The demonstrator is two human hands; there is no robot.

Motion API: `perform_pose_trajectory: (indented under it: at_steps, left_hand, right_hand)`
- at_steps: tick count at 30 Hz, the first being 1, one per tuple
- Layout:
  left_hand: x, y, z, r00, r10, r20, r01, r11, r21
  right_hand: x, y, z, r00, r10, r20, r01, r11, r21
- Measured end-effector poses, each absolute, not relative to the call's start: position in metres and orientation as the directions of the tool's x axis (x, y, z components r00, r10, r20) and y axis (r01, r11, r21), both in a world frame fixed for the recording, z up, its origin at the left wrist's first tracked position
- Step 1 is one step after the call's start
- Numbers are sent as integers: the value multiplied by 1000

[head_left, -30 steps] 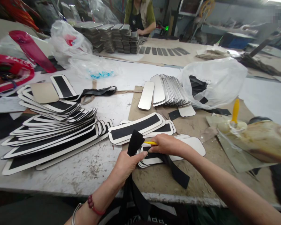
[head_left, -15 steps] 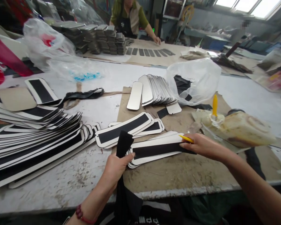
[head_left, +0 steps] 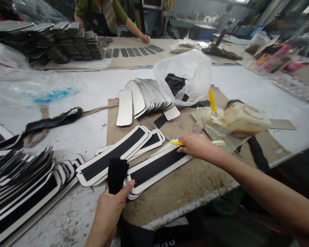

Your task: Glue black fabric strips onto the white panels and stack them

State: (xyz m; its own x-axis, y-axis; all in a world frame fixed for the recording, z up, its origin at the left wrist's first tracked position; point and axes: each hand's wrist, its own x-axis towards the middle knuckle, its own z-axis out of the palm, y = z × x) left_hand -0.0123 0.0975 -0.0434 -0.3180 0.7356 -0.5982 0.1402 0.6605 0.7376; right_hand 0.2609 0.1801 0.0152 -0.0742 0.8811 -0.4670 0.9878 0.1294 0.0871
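Left hand (head_left: 109,209) with fingers closed on upright black strips (head_left: 116,175), thumb touching the near-left end of a black-centred panel (head_left: 157,167) on a brown sheet (head_left: 175,192), right-hand (head_left: 195,145) fingers curled round a yellow tool (head_left: 175,143) at its far-right end, fanned white panels (head_left: 149,97) beyond.

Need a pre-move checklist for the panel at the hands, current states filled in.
1. Strip laid lengthwise: ok, the black strip runs along the panel, white border on both long sides.
2. Left end steadied: ok, the left hand's thumb is there.
3. Right end of strip aligned: cannot tell, the right hand covers it.
4. Right hand free of tools: not ok, it holds a yellow tool.
5. Left hand free: not ok, it grips black loose strips.
6. Bottle off the panel: ok.
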Motion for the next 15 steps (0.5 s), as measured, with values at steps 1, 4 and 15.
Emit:
perform_pose_trajectory:
  at_steps: [1, 4, 15]
  left_hand:
    - [-13, 97, -44, -318, 736, -597, 147, 661, 736]
    - [-14, 96, -45, -322, 737, -594, 162, 661, 732]
    - [-6, 98, -30, -354, 708, -611, 171, 692, 701]
  right_hand:
    - [262, 181, 14, -79, 880, -469, 988, 133, 83]
    - [264, 181, 13, -96, 879, -467, 987, 145, 71]
    - [283, 171, 17, -44, 931, -362, 996, 69, 58]
